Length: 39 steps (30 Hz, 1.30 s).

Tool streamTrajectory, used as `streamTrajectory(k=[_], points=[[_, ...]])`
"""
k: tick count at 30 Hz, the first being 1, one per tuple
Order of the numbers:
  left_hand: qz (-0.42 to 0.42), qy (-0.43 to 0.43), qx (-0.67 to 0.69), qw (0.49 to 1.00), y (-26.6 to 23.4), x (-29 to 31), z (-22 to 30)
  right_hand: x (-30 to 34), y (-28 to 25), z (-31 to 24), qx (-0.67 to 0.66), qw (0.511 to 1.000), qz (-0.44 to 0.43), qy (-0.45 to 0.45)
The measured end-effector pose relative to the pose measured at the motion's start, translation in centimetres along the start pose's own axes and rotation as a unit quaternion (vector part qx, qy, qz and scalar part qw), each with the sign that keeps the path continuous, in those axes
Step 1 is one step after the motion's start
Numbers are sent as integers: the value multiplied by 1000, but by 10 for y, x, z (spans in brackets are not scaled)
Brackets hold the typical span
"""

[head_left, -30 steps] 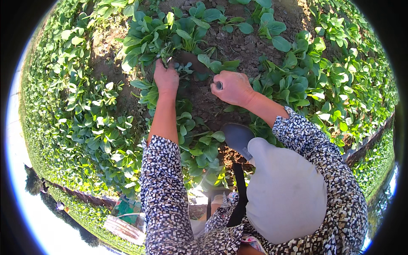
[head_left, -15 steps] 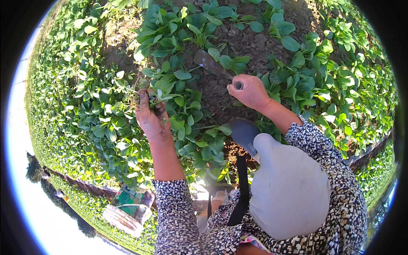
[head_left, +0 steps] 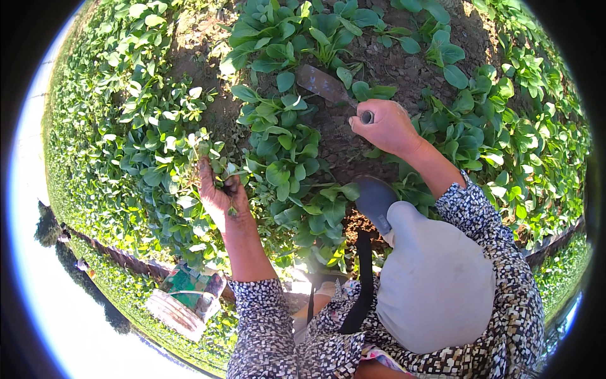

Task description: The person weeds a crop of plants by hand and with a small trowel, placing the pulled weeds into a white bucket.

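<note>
Over the leafy bed, my left hand [head_left: 228,205] is bent around a tuft of small green plants [head_left: 218,168], its fingers soiled. Part of the tuft blends with the foliage behind it. My right hand [head_left: 392,129] is closed round the short handle of a trowel [head_left: 323,84]. Its flat, dirt-streaked blade points to the far left, low over the dark soil between the rows. Leafy greens [head_left: 287,142] grow between my two hands, and the blade's tip is beside some of their leaves.
A dark shoe [head_left: 374,201] and my grey-clad knee [head_left: 435,284] are below my right hand. More leafy greens [head_left: 467,126] stand to the right. At the lower left rests a pale basket [head_left: 177,312] with green material on it.
My left hand has moved left and nearer with the tuft, away from the middle row. My right hand and the trowel have shifted slightly farther. The whole view has shifted a little.
</note>
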<state>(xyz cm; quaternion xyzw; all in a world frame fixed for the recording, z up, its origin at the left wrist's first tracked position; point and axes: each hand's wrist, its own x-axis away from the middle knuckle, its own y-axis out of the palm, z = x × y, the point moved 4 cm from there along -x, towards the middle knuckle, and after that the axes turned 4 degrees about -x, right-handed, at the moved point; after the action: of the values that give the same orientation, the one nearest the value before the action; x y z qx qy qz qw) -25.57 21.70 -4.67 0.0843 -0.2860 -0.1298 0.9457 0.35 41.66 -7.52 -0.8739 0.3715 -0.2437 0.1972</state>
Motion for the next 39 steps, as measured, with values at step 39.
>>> streamTrajectory(k=[39], points=[[-161,-64,-575,800,-20,6,-113,-5,50,42,67,981,-160,-87]])
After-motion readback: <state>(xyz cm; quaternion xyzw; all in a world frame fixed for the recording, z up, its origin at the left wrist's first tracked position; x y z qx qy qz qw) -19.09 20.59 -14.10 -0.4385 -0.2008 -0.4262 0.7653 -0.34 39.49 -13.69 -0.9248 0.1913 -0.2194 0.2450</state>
